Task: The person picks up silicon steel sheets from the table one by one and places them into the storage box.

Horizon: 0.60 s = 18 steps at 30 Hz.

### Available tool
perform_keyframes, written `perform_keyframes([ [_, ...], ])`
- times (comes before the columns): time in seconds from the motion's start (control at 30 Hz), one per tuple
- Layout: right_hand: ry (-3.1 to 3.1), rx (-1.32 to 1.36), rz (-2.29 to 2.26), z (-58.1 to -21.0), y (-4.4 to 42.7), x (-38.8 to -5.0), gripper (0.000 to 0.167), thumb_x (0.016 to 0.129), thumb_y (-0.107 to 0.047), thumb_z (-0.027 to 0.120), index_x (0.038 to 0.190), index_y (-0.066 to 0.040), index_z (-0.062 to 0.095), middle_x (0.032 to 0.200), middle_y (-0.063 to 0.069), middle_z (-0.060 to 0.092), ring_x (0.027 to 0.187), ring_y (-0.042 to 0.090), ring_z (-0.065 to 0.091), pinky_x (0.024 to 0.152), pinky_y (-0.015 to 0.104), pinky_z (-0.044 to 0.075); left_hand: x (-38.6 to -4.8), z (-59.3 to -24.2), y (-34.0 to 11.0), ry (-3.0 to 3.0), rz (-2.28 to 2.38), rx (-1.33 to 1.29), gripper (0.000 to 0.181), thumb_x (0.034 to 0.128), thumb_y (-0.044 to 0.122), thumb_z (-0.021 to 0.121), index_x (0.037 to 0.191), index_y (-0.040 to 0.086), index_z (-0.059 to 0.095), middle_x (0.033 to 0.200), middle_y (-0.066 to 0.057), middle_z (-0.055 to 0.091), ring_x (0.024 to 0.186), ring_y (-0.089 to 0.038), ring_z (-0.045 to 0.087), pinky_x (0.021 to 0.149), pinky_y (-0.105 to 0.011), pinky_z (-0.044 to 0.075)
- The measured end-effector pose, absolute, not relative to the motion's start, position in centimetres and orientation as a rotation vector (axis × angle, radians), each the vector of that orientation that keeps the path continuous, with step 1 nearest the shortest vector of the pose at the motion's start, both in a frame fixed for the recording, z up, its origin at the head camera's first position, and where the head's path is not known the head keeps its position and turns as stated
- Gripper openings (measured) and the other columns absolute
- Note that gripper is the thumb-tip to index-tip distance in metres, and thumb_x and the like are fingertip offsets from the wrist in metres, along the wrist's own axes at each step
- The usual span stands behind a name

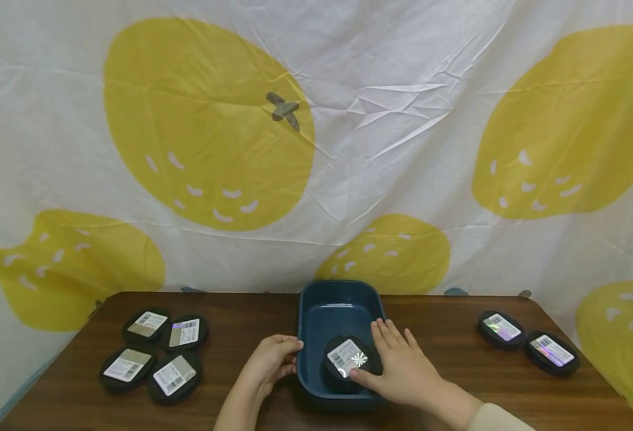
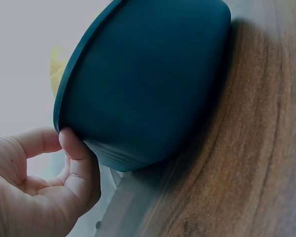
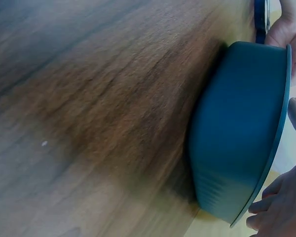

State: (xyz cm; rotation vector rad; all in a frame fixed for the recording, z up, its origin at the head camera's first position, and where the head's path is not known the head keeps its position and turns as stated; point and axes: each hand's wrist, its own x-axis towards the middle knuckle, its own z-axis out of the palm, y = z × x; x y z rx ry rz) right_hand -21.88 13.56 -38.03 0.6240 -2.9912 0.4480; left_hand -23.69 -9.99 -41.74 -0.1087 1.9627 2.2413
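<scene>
Tub, smooth and round-cornered, holds a black disc.

A cream sleeve (pale and plain, smooth-edged) clothes the right forearm.

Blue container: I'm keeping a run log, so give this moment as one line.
left hand: pinches blue container; right hand: partly over container; black disc: inside container, label up
</scene>
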Motion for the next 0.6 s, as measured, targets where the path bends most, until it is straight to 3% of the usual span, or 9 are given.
perform_keyframes([
  [0.6, -2.900, 0.577, 0.476, -38.9, 16.3, -21.3, 0.092, 0.083, -0.061, 0.054, 0.139, 0.009, 0.033, 0.144, 0.025, 0.032, 0.136, 0.037, 0.022, 0.108, 0.057, 0.015, -23.5, -41.5, -9.8, 1.959, 2.237, -0.118, 0.027, 0.0854, 0.002, 0.053, 0.106, -0.014, 0.047, 0.069, -0.002, 0.049, 0.060, -0.009, 0.046, 0.052, -0.019, 0.044],
])
